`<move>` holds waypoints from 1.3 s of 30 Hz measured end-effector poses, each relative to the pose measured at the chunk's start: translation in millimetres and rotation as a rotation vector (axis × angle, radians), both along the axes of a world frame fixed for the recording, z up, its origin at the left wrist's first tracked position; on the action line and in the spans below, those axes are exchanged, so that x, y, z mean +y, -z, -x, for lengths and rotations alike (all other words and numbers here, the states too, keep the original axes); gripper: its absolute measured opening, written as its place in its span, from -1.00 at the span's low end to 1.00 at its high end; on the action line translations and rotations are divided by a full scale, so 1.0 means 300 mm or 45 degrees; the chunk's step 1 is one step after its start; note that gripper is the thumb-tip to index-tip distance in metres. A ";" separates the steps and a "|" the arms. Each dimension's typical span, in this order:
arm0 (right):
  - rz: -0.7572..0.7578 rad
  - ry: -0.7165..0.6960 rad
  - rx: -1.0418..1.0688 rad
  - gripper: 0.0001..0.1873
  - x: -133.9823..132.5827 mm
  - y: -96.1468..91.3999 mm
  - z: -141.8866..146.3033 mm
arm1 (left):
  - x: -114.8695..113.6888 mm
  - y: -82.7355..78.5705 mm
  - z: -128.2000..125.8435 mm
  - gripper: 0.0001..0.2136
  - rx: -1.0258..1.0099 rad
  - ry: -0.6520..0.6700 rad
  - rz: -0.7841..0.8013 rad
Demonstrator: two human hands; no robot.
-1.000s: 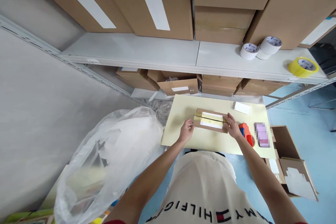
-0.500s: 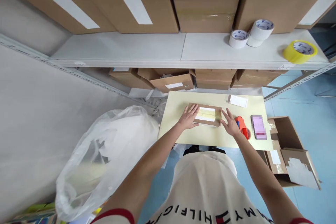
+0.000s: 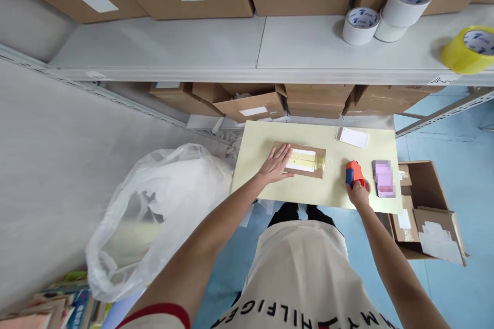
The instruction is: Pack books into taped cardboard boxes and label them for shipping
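Observation:
On the pale yellow table (image 3: 254, 139) lies a flat cardboard package (image 3: 320, 157) with a white label and clear tape across it. My left hand (image 3: 276, 164) rests flat on its left end, fingers stretched out. Toward the table's right side, my right hand (image 3: 358, 194) is closed on the handle of a red and blue tape dispenser (image 3: 354, 169). The lower part of the dispenser is partly hidden by the hand.
A pink-purple phone (image 3: 383, 179) and a white card in a clear sleeve (image 3: 353, 137) lie on the table. An opened carton (image 3: 422, 185) stands at right, a large plastic bag (image 3: 185, 180) at left. A shelf (image 3: 193, 51) behind holds boxes and tape rolls (image 3: 360, 25).
My right hand has left the package's right end and taken hold of the tape dispenser. My left hand stays on the package. The camera view has tilted down slightly.

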State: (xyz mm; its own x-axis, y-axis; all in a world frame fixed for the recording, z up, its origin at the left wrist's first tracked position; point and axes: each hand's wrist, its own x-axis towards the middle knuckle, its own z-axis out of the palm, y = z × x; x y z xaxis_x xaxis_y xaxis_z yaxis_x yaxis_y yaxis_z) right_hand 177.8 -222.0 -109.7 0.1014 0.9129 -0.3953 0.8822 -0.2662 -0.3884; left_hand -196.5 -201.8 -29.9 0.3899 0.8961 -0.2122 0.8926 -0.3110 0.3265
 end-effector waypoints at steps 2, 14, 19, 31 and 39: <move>-0.008 0.012 -0.010 -0.72 0.000 -0.035 0.005 | -0.005 0.019 0.000 -0.13 -0.024 -0.008 -0.018; -0.306 -0.155 0.824 -0.42 0.215 -0.515 0.353 | -0.112 0.032 0.010 -0.23 -0.186 -0.129 -0.131; -0.072 -0.365 0.732 -0.29 0.346 -0.534 0.544 | -0.076 0.026 0.007 -0.23 -0.299 -0.130 -0.092; -0.024 -0.447 0.706 -0.25 0.383 -0.488 0.513 | 0.066 -0.114 0.038 -0.54 -1.846 -1.048 0.977; -0.019 -0.594 0.591 -0.27 0.392 -0.510 0.534 | 0.086 -0.145 0.011 -0.93 -1.790 -1.263 0.813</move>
